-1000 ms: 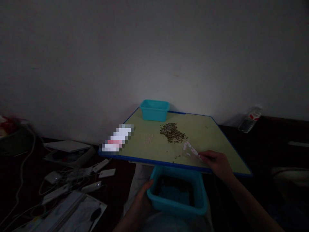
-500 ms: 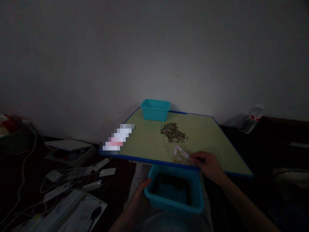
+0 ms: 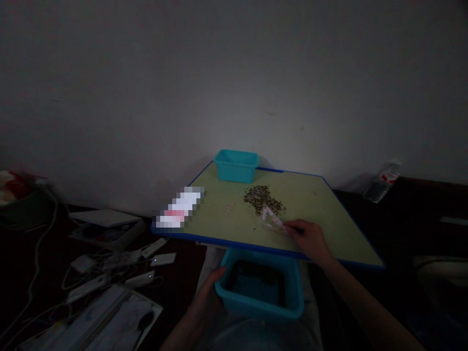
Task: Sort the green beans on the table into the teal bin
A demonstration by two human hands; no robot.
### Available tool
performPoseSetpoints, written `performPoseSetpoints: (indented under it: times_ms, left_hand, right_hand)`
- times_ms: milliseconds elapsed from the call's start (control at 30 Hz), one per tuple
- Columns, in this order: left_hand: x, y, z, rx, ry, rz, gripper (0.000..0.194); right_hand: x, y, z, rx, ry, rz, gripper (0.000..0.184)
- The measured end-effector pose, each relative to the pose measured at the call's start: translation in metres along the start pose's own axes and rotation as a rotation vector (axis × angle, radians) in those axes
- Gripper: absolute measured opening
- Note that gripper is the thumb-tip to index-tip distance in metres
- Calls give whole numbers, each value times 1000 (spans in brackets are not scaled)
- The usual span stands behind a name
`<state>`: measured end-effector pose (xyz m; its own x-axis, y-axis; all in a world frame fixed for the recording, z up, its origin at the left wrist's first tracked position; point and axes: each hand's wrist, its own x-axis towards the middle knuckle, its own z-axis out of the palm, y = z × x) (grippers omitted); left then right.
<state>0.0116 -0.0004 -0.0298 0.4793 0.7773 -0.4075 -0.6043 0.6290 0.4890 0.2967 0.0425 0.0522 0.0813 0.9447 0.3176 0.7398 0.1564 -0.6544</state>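
Note:
My left hand (image 3: 206,298) is closed on the left rim of a turquoise plastic basin (image 3: 263,308), which rests on my lap below the table edge. Dark, indistinct contents lie in the basin. Between the pinched fingers of my right hand (image 3: 310,240) is a clear plastic piece (image 3: 272,222) with pale pinkish streaks. It sits low over the table (image 3: 314,195), at the near edge of a spread pile of small dark grains (image 3: 259,197); the dim light hides whether it touches them. To the left lies a small cluster of pale bits (image 3: 228,209).
Another turquoise basin (image 3: 237,168) stands at the table's back left, by the wall. A blurred-out phone-like slab (image 3: 179,208) lies at the left edge. Chargers and cables (image 3: 117,263) litter the left side. A plastic bottle (image 3: 383,181) leans at the right.
My right hand has moved the clear plastic piece forward from the table's near edge to the grain pile. The basin in my left hand has shifted slightly left.

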Motion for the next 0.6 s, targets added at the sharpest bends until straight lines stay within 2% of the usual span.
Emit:
performPoseSetpoints:
  times_ms: [167, 367, 500, 600]
  left_hand:
    - [-1, 3, -4, 11, 26, 38, 40]
    - [-1, 9, -7, 47, 10, 53, 33]
    - [-3, 10, -5, 46, -15, 56, 31]
    - [-5, 11, -7, 87, 36, 39, 34]
  right_hand:
    - [4, -6, 11, -13, -48, -32, 23]
    - [-13, -14, 7, 73, -162, -91, 21]
    - [-21, -19, 5, 92, -167, -86, 21]
    - [-21, -14, 0, 97, -163, -75, 22]
